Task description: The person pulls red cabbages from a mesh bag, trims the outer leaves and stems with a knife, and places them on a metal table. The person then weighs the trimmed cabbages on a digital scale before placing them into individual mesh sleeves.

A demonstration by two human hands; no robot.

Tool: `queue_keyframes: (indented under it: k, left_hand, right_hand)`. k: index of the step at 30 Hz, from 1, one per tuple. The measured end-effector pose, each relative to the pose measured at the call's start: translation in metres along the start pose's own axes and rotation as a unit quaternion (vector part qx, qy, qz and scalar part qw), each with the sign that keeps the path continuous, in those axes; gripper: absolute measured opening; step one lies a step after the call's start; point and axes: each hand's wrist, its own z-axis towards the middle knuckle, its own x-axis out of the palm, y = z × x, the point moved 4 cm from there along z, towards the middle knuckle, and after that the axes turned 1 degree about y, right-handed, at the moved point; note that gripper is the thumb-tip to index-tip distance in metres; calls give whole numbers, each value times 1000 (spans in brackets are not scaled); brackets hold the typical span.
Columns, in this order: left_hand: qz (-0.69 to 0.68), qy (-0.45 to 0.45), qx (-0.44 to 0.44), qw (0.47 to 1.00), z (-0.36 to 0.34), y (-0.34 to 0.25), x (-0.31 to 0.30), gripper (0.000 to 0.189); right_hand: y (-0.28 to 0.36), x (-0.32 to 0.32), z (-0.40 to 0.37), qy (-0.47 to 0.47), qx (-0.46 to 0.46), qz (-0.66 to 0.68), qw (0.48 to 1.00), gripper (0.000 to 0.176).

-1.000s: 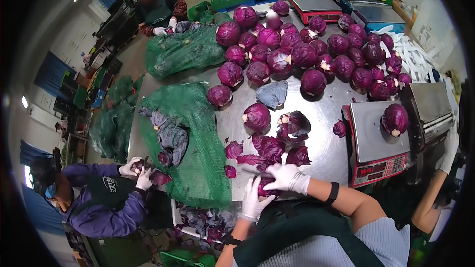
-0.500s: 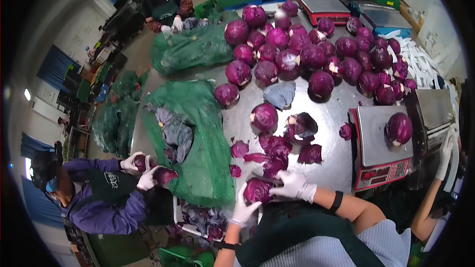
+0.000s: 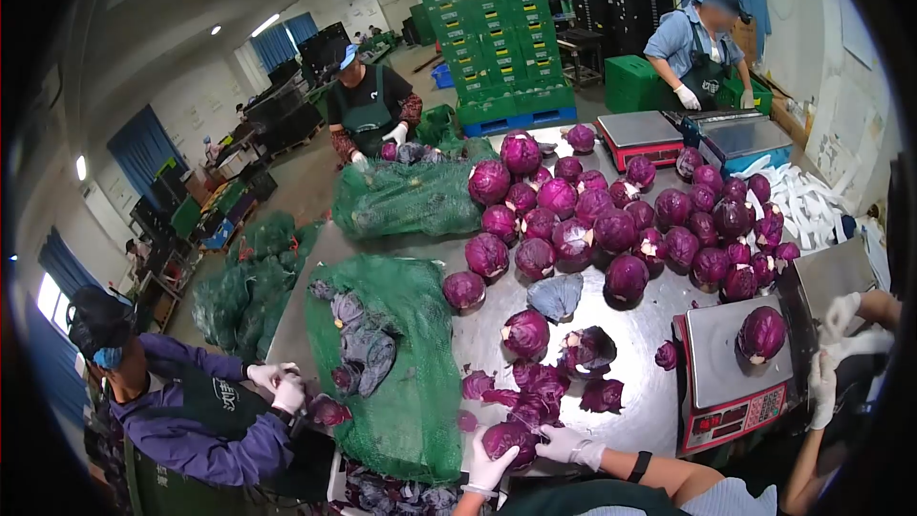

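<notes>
Seemingly mid-trim, a red cabbage [image 3: 506,438] gripped two-handed
Beneath, the left hand [image 3: 489,470] cups it, the right hand [image 3: 564,444] curls fingers on top; the next leaf likely needs steady support

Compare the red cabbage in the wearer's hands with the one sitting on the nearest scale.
The held red cabbage is clasped between the gloved left hand and right hand at the table edge; the scale red cabbage sits untouched on the weighing scale. Loose torn leaves lie beside the held red cabbage; the scale red cabbage stands alone on a bare platform. Both are round purple heads.
</notes>
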Motion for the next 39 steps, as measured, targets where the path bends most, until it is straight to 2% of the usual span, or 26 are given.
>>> queue_keyframes:
  k: [2,6,7,9,10,11,12,14,15,17,18,20,22,24,26,28,29,30,32,33,34,35,36,37,38,39]
  left_hand:
    - [140,-23,49,989,0,10,1,84]
    - [231,-46,88,968,-9,-2,7,86]
    - [16,-32,25,999,-10,-6,5,84]
    - [-121,-14,-36,992,-2,21,-16,73]
    - [-195,-22,-61,979,-1,22,-23,66]
    - [-267,-16,-81,960,-2,17,-25,61]
    - [-337,-11,-98,936,-1,11,-26,56]
    - [-361,-17,-82,929,3,8,-26,60]
    - [-405,-16,-79,911,6,12,-23,63]
    - [-452,9,-47,891,17,10,-15,71]
    - [-485,4,-67,872,19,7,-9,73]
    - [-526,55,-57,847,22,-1,-2,72]
    - [-517,49,-75,851,23,-11,4,72]
    - [-467,58,-18,882,24,-26,10,70]
    - [-453,53,-23,890,25,-20,16,68]
    - [-545,0,-101,832,27,-11,20,72]
    - [-578,-28,-113,808,32,-17,20,77]
    - [-630,1,-127,766,39,-16,17,80]
    - [-748,24,-122,653,44,-23,13,80]
    - [-780,85,-142,603,44,-29,14,79]
    - [-777,89,-143,606,47,-36,15,79]
    - [-708,75,-129,690,50,-43,17,77]
    - [-632,66,-114,764,54,-52,25,76]
    - [-551,17,-108,827,60,-67,32,73]
    - [-541,29,-120,832,60,-67,38,70]
    - [-447,57,-64,891,63,-86,49,70]
  right_hand:
    - [2,1,-2,-44,29,30,998,52]
    - [-17,3,-12,-58,19,51,997,46]
    - [-19,4,-15,-71,3,69,995,45]
    - [-42,27,-5,-106,-49,126,985,42]
    - [-25,20,-12,-127,-95,180,971,39]
    - [-5,4,-19,-142,-108,142,974,36]
    - [10,-6,-21,-145,-110,162,970,35]
    - [33,-27,-32,-155,-150,179,960,35]
    - [45,-40,-41,-120,-91,151,977,39]
    - [63,-59,-59,-161,-142,128,968,41]
    - [68,-65,-66,-191,-176,140,956,40]
    - [64,-73,-76,-196,-164,144,956,39]
    - [61,-79,-86,-204,-150,152,955,37]
    - [53,-81,-94,-201,-101,223,948,34]
    - [33,-76,-98,-203,-86,255,941,33]
    - [18,-78,-109,-252,-54,260,931,33]
    - [-1,-77,-115,-282,-42,344,895,32]
    - [-19,-80,-120,-301,-42,350,886,33]
    - [-32,-99,-131,-232,38,110,966,36]
    - [-40,-99,-128,-227,47,-63,971,45]
    - [-36,-97,-119,-232,47,-58,970,45]
    - [-23,-94,-108,-229,-30,133,964,48]
    - [-11,-94,-100,-223,-106,317,916,51]
    - [-1,-91,-89,-177,-103,402,893,56]
    - [9,-90,-79,-137,-103,483,859,60]
    - [18,-92,-72,-92,-141,570,804,60]
